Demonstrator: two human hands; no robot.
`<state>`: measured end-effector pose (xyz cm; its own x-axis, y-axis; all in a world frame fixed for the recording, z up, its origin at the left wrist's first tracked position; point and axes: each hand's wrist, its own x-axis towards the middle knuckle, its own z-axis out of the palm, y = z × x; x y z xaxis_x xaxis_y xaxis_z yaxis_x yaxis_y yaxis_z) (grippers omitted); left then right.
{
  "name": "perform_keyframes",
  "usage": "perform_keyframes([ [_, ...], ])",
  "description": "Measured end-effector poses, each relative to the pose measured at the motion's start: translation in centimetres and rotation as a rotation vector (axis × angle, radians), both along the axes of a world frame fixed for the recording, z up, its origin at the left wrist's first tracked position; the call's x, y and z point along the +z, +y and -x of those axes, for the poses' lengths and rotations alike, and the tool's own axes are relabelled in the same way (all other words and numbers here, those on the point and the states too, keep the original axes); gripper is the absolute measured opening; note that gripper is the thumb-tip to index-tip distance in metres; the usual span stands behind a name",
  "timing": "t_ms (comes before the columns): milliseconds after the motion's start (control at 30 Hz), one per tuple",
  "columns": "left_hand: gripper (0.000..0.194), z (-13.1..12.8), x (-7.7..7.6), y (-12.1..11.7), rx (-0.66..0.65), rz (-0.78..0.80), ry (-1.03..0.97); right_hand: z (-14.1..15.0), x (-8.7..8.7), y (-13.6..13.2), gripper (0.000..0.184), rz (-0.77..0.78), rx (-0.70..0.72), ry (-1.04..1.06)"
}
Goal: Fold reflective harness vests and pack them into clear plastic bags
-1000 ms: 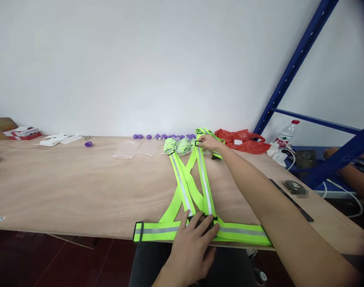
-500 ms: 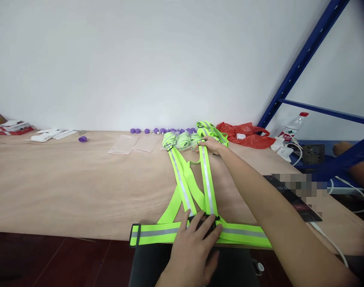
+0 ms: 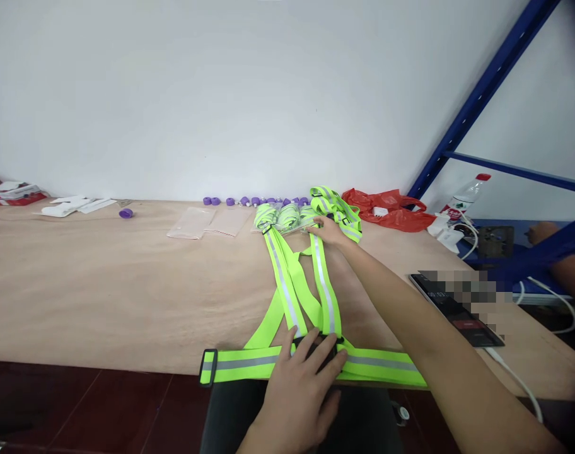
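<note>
A fluorescent yellow-green reflective vest (image 3: 280, 277) made of elastic straps with silver stripes lies spread over the near part of the table. My left hand (image 3: 304, 384) rests on it with fingers spread, pressing over the black buckle where the straps meet the waistband (image 3: 382, 366). Stretched forward, my right hand (image 3: 329, 231) pinches the far end of the right shoulder strap; its fingertips are partly hidden. Just beyond that hand lies a loose heap of the same straps (image 3: 335, 208). Several rolled vests in clear bags (image 3: 288, 217) sit to its left.
Purple rolls (image 3: 212, 201) line the wall. Clear bags (image 3: 190, 223) lie left of the vest. At right are a red plastic bag (image 3: 396, 211), a phone (image 3: 451, 309) with a cable, a bottle (image 3: 467, 195) and a blue frame (image 3: 476, 101). Another person's hand (image 3: 543, 233) shows there.
My right hand has shifted slightly on the strap's far end, now covering the slider that showed before. My left hand stays on the buckle. The view has moved slightly.
</note>
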<state>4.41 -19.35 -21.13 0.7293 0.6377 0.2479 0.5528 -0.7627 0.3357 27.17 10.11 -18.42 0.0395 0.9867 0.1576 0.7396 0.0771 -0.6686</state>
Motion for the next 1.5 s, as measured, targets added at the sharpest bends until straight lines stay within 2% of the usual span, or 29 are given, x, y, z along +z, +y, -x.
perform_keyframes([
  [100,0.057,0.0,0.2,-0.2,0.009,-0.022,0.005,0.1,0.2,-1.7,0.061,-0.063,-0.043,-0.122],
  [300,0.055,-0.3,0.1,-0.5,0.052,-0.068,0.031,0.0,1.2,-7.0,0.055,-0.105,0.062,-0.326],
  [433,0.058,-0.3,0.3,-0.5,0.030,-0.041,0.033,-0.4,0.4,-9.7,0.057,-0.023,0.116,-0.416],
  [567,0.062,-0.2,1.2,-0.3,0.017,-0.036,0.013,0.4,-1.0,-11.1,0.067,0.045,0.138,-0.478],
  [733,0.065,0.6,2.3,-0.7,0.020,-0.052,-0.024,1.2,-1.6,-11.0,0.073,0.094,0.113,-0.511],
  [833,0.065,1.2,2.3,-1.2,0.011,-0.113,-0.034,0.7,-1.3,-10.1,0.080,0.072,0.048,-0.522],
  [967,0.064,1.7,2.1,-1.3,0.030,-0.180,-0.029,-0.1,-0.9,-8.6,0.079,0.052,0.002,-0.530],
  [1067,0.066,2.1,1.4,-0.9,0.041,-0.220,-0.013,-0.1,-1.3,-7.8,0.076,0.069,0.031,-0.523],
  [1167,0.067,2.7,-0.1,-0.2,0.072,-0.265,0.003,0.2,-1.9,-7.5,0.075,0.089,0.061,-0.515],
  [1267,0.061,2.9,-0.9,0.6,0.026,-0.321,0.001,0.4,-2.4,-7.2,0.073,0.112,0.055,-0.513],
  [1333,0.055,2.8,0.1,1.2,-0.009,-0.322,-0.014,0.3,-2.7,-7.0,0.072,0.125,0.049,-0.515],
  [1433,0.049,2.1,3.7,2.5,0.059,-0.230,-0.032,0.2,-3.1,-6.7,0.070,0.115,0.041,-0.523],
  [1500,0.046,1.6,6.0,4.4,0.129,-0.146,-0.010,0.1,-3.3,-6.8,0.069,0.088,0.025,-0.528],
])
